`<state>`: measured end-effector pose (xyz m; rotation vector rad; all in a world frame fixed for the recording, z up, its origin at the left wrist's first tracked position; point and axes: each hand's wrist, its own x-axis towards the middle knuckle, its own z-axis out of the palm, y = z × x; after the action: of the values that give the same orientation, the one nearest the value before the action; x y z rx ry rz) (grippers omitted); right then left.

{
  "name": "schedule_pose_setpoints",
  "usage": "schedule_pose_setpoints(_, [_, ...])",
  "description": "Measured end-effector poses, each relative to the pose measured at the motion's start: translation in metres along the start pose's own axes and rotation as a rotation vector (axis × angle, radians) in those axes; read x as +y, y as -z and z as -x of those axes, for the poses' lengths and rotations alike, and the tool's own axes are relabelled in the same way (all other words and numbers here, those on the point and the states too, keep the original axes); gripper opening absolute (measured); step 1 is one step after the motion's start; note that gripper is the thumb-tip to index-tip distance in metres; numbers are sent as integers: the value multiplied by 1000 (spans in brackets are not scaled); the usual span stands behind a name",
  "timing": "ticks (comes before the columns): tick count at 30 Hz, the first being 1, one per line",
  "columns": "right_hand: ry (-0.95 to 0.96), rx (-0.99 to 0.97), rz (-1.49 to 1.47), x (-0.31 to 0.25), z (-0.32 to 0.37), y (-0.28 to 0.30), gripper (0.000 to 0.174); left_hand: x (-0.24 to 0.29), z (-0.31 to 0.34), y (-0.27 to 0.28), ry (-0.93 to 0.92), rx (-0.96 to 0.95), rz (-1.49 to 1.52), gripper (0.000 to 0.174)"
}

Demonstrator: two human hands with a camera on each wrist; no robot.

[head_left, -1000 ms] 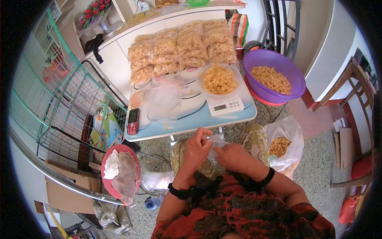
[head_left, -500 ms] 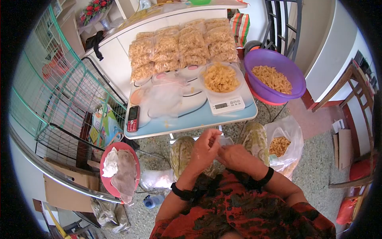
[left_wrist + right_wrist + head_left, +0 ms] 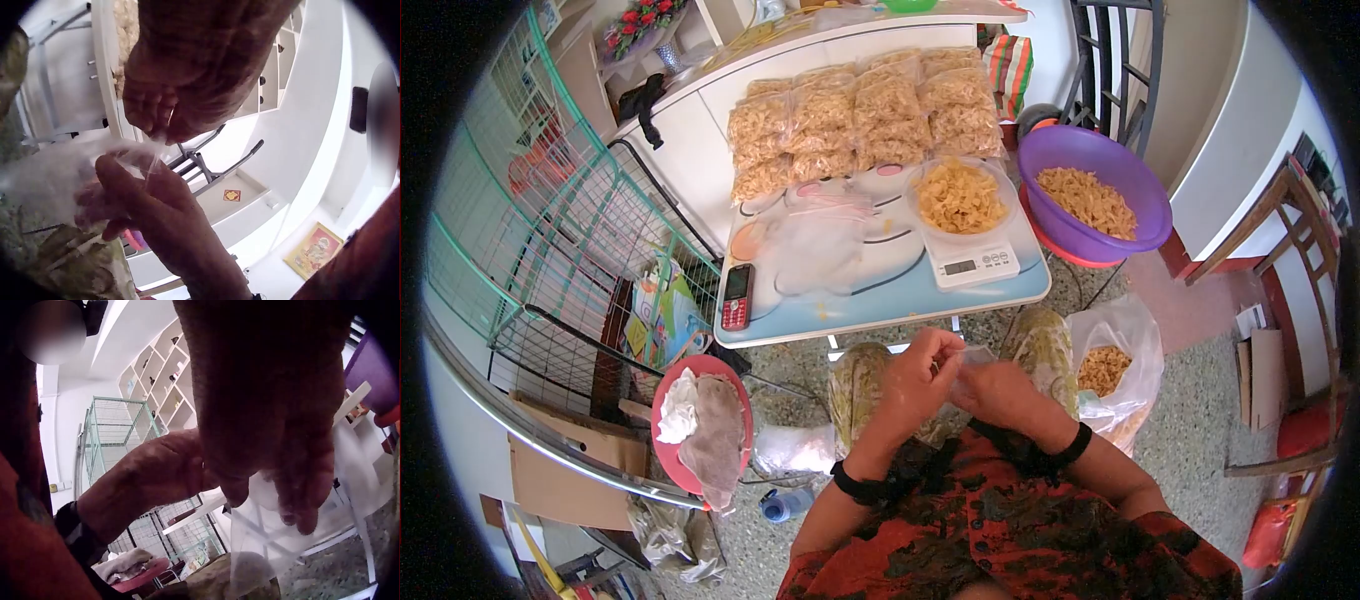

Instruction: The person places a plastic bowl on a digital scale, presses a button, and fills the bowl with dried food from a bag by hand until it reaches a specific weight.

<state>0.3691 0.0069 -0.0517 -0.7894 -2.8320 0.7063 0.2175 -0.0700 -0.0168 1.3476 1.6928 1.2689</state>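
Observation:
A clear plastic bag (image 3: 62, 178) hangs between the two hands, above the lap and before the table's front edge. In the left wrist view the left hand (image 3: 187, 69) pinches its edge between thumb and fingers. The right hand (image 3: 150, 206) grips the same bag just below; in the right wrist view its fingers lie against the thin film (image 3: 256, 537). On the table (image 3: 870, 317), a white scale (image 3: 975, 265) carries a bowl of yellow chips (image 3: 960, 198). Flat clear bags (image 3: 810, 250) lie left of the scale.
Filled bags (image 3: 855, 115) are stacked at the table's back; a red phone (image 3: 737, 297) lies at its left. A purple basin (image 3: 1150, 220) stands right, with an open bag of chips (image 3: 1104, 370) below. A pink basin (image 3: 668, 458) with cloths and a wire cage (image 3: 550, 290) are left.
The hands have stayed close together over the lap, with the fingers shifting on the bag. The left hand has moved slightly right. The table things stand unchanged, and the view has shifted a little.

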Motion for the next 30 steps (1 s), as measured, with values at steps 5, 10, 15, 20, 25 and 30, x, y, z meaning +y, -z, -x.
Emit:
schedule_pose_setpoints(5, [271, -3, -127, 15, 4, -17, 43, -10, -1, -5, -120, 12, -27, 14])
schedule_pose_setpoints(10, [185, -224, -164, -2, 2, 10, 51, -30, -6, 2, -15, 122, -43, 15])
schedule_pose_setpoints(15, [183, -133, -192, -6, 1, 15, 46, -17, -4, 8, -5, 120, -20, 17])
schedule_pose_setpoints(20, [46, -97, -109, -6, -1, 10, 37, -7, -3, 10, 15, 60, -63, 25])
schedule_pose_setpoints(25, [36, -72, -97, -1, -2, 9, 35, -3, -2, 4, 51, 33, -146, 31])
schedule_pose_setpoints(30, [-14, -122, -49, 1, -4, 4, 41, -4, -3, -1, 5, 52, -182, 27])
